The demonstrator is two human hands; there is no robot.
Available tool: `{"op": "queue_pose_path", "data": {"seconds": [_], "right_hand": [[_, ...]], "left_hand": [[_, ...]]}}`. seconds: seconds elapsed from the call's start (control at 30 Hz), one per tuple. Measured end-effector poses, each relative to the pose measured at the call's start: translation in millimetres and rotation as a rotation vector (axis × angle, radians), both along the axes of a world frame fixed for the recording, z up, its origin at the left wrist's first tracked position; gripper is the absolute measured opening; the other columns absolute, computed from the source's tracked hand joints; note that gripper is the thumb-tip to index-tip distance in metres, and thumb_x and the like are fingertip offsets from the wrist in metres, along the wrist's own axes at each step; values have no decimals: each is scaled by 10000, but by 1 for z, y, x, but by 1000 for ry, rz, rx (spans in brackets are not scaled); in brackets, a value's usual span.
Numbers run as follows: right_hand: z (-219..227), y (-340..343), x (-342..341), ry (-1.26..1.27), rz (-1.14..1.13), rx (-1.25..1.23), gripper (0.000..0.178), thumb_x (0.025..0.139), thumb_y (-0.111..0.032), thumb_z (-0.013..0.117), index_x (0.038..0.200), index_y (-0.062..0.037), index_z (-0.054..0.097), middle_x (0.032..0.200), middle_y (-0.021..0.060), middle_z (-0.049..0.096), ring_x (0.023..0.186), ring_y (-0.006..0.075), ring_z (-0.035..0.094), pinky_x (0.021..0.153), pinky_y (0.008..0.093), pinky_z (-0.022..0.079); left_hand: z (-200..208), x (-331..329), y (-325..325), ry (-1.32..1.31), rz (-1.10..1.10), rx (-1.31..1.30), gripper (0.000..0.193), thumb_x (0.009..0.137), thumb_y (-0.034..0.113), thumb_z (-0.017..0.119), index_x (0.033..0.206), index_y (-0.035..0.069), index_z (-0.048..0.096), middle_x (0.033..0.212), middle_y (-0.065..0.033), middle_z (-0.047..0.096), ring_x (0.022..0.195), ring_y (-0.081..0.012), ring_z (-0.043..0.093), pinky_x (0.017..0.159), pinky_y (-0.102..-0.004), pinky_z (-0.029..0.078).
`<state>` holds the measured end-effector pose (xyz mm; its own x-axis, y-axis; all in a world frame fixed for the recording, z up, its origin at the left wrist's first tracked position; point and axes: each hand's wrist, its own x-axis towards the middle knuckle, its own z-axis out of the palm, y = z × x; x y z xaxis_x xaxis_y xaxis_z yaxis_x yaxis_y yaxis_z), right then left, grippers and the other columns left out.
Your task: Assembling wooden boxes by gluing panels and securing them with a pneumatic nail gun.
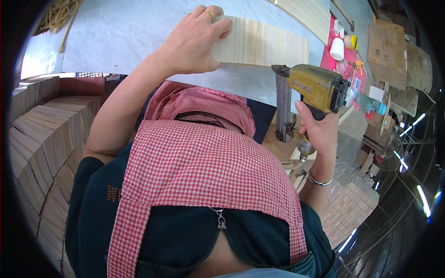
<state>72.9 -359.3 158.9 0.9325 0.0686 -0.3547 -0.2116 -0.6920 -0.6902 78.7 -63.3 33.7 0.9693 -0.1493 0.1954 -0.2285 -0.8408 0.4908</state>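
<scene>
head view: a cluttered workshop, with a pale grey worktable (116, 32) ahead, stacks of cut wood blocks (41, 139) at the left and more stacked pieces low on the right. a red checked apron (204, 167) fills the middle. the left hand (192, 41) lies spread over the near left end of a light wooden slat panel (264, 46), fingers curled over its edge, pressing it to the table. the right hand (320, 129) is wrapped tight round the grip of a yellow nail gun (315, 88), held just off the panel's right end, nose not visible. to do this well, the panel likely needs firm holding, fingers well away from the gun.
</scene>
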Motion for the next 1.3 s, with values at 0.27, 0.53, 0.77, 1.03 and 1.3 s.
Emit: {"op": "queue_pose_path", "data": {"seconds": [0.27,0.53,0.77,1.03,1.3], "right_hand": [[2,7,1,28,-41,-47,210,906,-177,769,945,1,664,598,7,575,441,85,490,428,214,402],[14,16,10,62,24,-131,254,875,-113,775,1042,47,669,661,19,610,439,81,454,410,218,363],[23,28,16,13,156,-271,296,857,-103,785,1076,54,661,699,34,636,435,80,448,409,222,364],[26,52,-11,-26,157,-131,309,839,-75,793,1093,50,669,849,87,719,617,151,639,539,250,501],[10,81,-18,47,259,-60,329,835,-74,805,1109,49,670,1018,133,753,871,218,729,699,301,576]], "left_hand": [[1,1,0,9,-3,-40,521,540,111,869,969,110,573,1300,-110,561,1141,-315,521,980,-394,548],[-3,1,4,26,-10,-26,506,559,120,853,973,113,563,1314,-107,551,1170,-330,507,1007,-407,536],[-17,-12,11,-151,-11,-117,608,545,121,853,1060,127,532,1417,-99,496,1283,-357,484,1084,-431,508],[-35,-22,33,-38,-82,-447,728,533,99,856,1160,151,489,1467,-89,463,1286,-348,510,1103,-445,497],[-55,-15,28,-190,-93,-435,728,550,143,852,1194,122,512,1319,-124,521,1062,-333,592,929,-422,571]]}}
